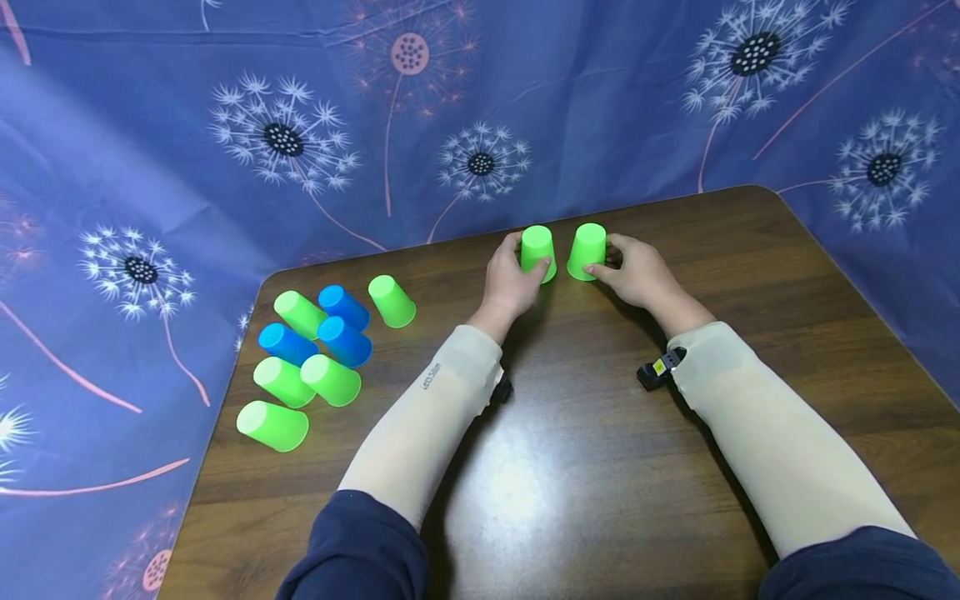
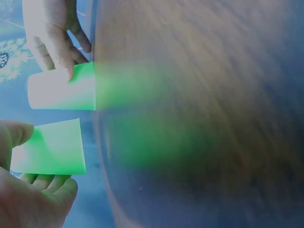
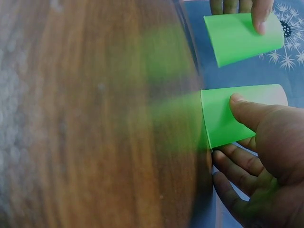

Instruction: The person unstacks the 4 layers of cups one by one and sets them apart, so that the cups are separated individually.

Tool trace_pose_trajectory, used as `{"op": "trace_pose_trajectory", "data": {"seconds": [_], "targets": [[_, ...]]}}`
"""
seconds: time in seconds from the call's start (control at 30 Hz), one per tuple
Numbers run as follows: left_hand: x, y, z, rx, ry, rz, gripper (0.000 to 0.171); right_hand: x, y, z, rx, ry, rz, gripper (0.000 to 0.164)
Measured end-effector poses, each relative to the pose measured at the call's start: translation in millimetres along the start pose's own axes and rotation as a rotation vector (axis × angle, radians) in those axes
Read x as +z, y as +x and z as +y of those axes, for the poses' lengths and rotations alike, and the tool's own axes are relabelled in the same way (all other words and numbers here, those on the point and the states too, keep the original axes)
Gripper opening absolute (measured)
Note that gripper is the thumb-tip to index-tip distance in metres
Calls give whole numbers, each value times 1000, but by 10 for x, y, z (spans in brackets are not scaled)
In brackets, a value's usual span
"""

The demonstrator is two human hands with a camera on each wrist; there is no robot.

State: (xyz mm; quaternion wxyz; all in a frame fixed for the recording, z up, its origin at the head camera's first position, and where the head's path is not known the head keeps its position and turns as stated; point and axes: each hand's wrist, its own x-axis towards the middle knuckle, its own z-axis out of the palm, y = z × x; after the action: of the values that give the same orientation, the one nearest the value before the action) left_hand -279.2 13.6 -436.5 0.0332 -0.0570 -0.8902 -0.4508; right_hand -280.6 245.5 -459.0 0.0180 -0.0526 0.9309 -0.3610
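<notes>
Near the table's back edge my left hand (image 1: 512, 279) grips an upside-down green cup (image 1: 537, 252), thumb on the near side and fingers behind. In the right wrist view that cup (image 3: 244, 38) looks slightly tilted, its rim apart from the tabletop. Just to its right, my right hand (image 1: 641, 271) holds a second green cup (image 1: 587, 252) between thumb and fingers. This one's rim (image 3: 206, 118) meets the table in the right wrist view. A narrow gap separates the two cups.
Left on the wooden table (image 1: 585, 467) stands a group of upside-down cups, several green (image 1: 332, 381) and three blue (image 1: 345, 342). One green cup (image 1: 392, 302) stands a little apart, nearer my left hand. A blue dandelion-print cloth (image 1: 585, 108) hangs behind the table.
</notes>
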Motion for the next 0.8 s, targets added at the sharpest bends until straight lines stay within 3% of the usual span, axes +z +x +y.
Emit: {"op": "trace_pose_trajectory", "data": {"seconds": [0.37,0.8], "targets": [[-184,-85,-14,49,-31,7,53,11,-2,-19,-5,1,12,59],[-371,-203,-93,10,-81,6,54,20,12,-12,-15,-12,11,56]]}}
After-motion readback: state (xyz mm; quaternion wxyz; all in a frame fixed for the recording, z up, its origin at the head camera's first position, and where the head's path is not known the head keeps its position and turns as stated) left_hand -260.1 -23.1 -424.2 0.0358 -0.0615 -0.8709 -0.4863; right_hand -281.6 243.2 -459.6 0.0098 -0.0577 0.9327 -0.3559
